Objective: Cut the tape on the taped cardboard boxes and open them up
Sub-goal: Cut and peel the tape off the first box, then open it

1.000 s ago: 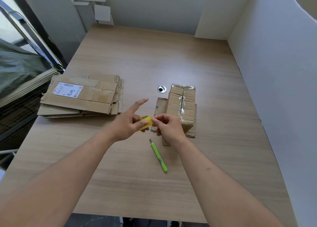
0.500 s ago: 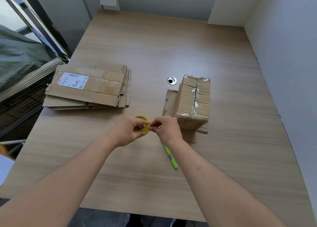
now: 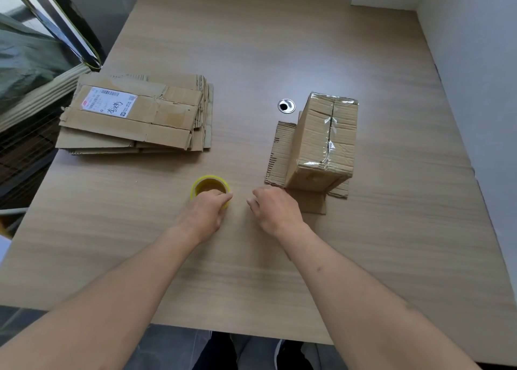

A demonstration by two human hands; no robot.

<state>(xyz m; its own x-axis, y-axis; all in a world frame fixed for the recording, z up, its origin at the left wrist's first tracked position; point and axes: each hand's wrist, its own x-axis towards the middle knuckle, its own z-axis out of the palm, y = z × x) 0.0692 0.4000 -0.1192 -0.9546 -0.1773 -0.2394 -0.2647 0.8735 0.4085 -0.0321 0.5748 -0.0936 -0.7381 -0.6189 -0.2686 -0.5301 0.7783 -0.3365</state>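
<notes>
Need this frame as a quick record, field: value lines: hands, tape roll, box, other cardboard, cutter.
left hand: rests on the tape roll, fingers curled over its near rim
right hand: loosely curled, holds nothing, near the box's base
tape roll: yellow, flat on the table
taped box: closed, clear tape along the top seam, stands on flat cardboard
flattened boxes: stacked far left, label on top
cutter: not visible

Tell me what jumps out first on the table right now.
The taped cardboard box stands right of centre, shiny tape along its top seam, on flat cardboard pieces. Near the front, the left hand grips a yellow tape roll while the right hand hangs beside it, holding nothing visible. A stack of flattened boxes lies far left.
</notes>
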